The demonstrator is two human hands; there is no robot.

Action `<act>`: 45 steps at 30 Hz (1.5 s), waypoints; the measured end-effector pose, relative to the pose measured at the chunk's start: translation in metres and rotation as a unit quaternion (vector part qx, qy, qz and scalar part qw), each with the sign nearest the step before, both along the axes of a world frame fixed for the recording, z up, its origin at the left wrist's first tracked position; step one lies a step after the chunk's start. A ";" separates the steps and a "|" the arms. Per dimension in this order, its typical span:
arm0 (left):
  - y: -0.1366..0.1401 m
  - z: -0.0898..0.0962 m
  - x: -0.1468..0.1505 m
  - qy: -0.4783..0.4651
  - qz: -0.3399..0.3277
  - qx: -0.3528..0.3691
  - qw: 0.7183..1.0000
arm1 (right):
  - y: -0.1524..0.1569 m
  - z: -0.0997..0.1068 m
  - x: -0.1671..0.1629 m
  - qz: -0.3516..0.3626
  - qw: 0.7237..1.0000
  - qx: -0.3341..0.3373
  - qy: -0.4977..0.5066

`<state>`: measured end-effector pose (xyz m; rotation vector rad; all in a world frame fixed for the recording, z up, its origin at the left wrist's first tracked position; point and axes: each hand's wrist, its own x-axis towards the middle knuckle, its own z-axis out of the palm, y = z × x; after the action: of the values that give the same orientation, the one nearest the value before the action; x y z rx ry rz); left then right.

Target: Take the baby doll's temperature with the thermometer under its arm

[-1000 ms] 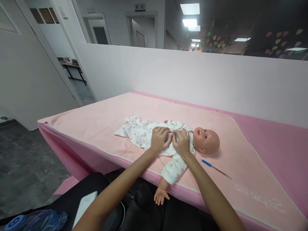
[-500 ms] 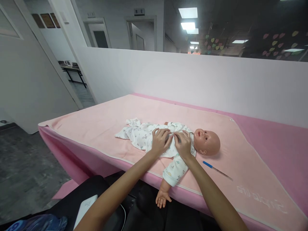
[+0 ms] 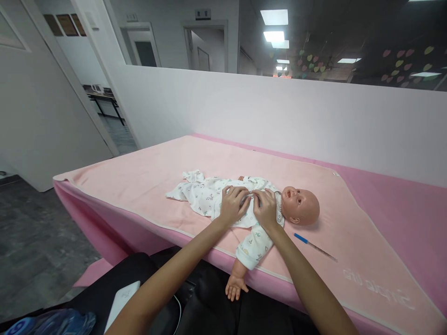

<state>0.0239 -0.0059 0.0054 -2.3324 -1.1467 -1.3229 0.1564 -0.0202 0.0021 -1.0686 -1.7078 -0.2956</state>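
A baby doll (image 3: 300,206) lies on its back on the pink towel, its head to the right. It wears a white printed shirt (image 3: 260,244) with matching pants (image 3: 199,197). Over the shirt's front, my left hand (image 3: 234,204) is closed, thumb and fingertips pinching the white cloth. Close beside it, my right hand (image 3: 266,208) also pinches at the shirt front. A narrow white bit of cloth, perhaps a tie, shows between the fingertips; its details are too small to make out. One doll arm (image 3: 237,281) hangs over the near table edge.
A blue-capped thin stick (image 3: 314,246), possibly a thermometer or pen, lies right of my right forearm on the pink towel (image 3: 153,172). A white flat device (image 3: 122,300) and a clear bottle (image 3: 52,322) are at the lower left. A white wall (image 3: 279,116) stands behind.
Both hands stay at the shirt front, with only slight finger movement around the white bit of cloth. The doll has not visibly moved; the view shifts a little.
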 end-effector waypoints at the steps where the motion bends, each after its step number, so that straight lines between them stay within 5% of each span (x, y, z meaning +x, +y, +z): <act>1: 0.000 0.000 0.000 0.001 -0.001 -0.002 1.000 | 0.000 0.000 0.000 -0.003 1.000 -0.003 -0.001; 45: 0.004 -0.004 -0.006 -0.049 -0.070 -0.070 0.994 | 0.000 0.001 0.004 0.018 0.998 -0.057 0.000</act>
<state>0.0180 -0.0019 0.0012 -2.5136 -1.1570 -1.4647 0.1605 -0.0200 0.0027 -1.1201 -1.7583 -0.1772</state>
